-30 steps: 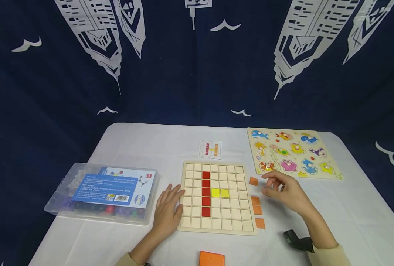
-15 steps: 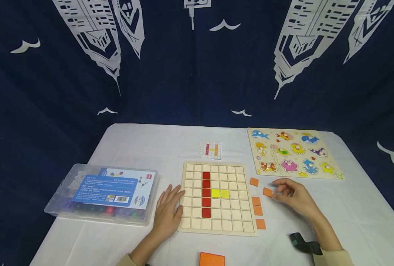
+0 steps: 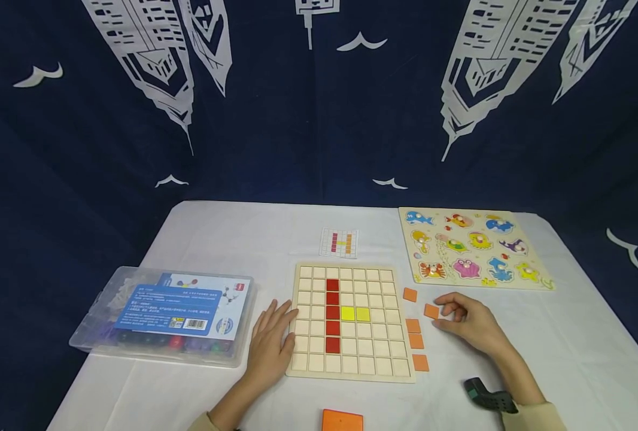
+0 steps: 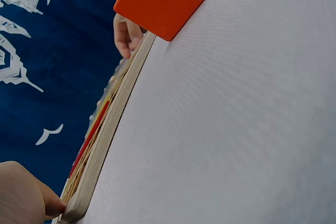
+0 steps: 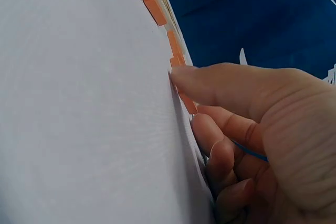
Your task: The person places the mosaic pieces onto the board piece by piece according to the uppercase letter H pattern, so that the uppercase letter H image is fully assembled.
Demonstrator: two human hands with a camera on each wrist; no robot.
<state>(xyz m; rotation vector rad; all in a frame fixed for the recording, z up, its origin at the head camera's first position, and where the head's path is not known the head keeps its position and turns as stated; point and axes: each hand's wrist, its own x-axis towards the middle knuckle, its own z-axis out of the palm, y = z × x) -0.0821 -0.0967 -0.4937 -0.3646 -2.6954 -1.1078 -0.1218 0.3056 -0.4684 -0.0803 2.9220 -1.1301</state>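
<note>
A wooden grid board [image 3: 375,363] lies on the table, with a column of red tiles [image 3: 332,312] and two yellow tiles [image 3: 355,313] in its cells. My left hand [image 3: 269,344] rests at its left edge, fingers extended; in the left wrist view a fingertip [image 4: 56,207] touches the board's corner. To the right of the board, my right hand [image 3: 472,323] pinches an orange square tile [image 3: 431,311] at its edges, between thumb and index finger. Several other orange tiles [image 3: 413,325] lie loose along the board's right side. Behind the board lies a small pattern card [image 3: 339,243].
A clear plastic case [image 3: 163,317] with a blue label is at the left. A sea-animal peg puzzle [image 3: 475,246] lies at the back right. An orange block [image 3: 343,420] stands at the front edge. White cloth [image 3: 567,341] covers the table.
My right hand has drawn back slightly from the board, toward the right and front. The orange tile at its fingertips has come into sight. My left hand has stayed in place.
</note>
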